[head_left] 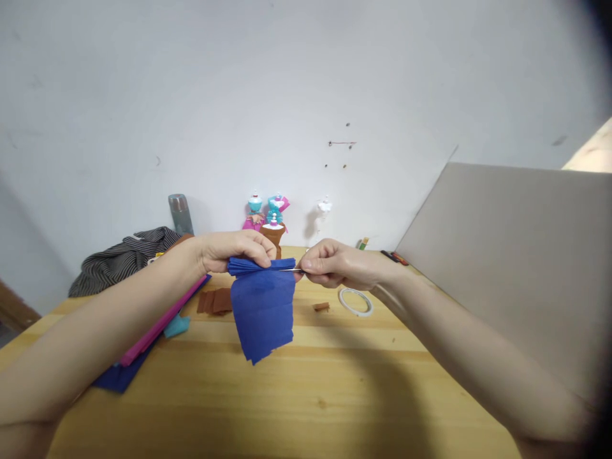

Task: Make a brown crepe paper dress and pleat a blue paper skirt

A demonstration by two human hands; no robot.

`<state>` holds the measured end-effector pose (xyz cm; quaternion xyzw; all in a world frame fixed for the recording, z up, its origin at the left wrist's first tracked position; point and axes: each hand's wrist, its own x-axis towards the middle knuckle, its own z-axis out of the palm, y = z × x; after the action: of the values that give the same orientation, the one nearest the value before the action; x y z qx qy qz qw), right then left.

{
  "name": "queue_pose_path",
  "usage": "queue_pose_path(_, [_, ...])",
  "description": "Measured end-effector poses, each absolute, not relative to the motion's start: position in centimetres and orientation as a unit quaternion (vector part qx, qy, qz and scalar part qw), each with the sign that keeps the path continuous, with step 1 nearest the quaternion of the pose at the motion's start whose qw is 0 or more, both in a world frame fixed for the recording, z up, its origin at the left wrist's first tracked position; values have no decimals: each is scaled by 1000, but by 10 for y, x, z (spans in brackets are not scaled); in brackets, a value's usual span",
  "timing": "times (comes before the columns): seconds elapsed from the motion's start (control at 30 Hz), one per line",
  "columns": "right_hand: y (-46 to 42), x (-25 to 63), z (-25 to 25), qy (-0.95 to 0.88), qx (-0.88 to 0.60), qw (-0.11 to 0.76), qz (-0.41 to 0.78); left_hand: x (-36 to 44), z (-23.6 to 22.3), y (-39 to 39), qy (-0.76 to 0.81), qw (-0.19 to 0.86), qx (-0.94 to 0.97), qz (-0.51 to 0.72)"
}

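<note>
A strip of blue crepe paper (262, 312) hangs above the table. Its upper edge is gathered into narrow stacked folds. My left hand (241, 247) pinches these folds between thumb and fingers. At the right end of the folds, my right hand (329, 262) is closed on a thin, shiny metal blade (291, 270). The blade lies along the fold line and touches the paper; its handle is hidden in my fingers. Brown folded paper pieces (215, 301) lie on the table behind the blue sheet, to its left.
A white tape ring (356, 302) and a small brown scrap (321, 307) lie to the right. Pink sheets (155, 325), a teal scrap (176, 326) and striped cloth (129, 255) are at left. A bottle (180, 215) and small dressed figures (275, 207) stand by the wall. A grey panel (516, 255) rises at right.
</note>
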<state>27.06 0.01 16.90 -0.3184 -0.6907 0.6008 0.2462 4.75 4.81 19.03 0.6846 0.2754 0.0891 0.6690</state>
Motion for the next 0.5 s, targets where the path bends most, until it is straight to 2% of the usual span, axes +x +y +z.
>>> queue_pose_path(0.5, [-4,267,173,-661,-358,248,611,51,190,49,273,679,676,88])
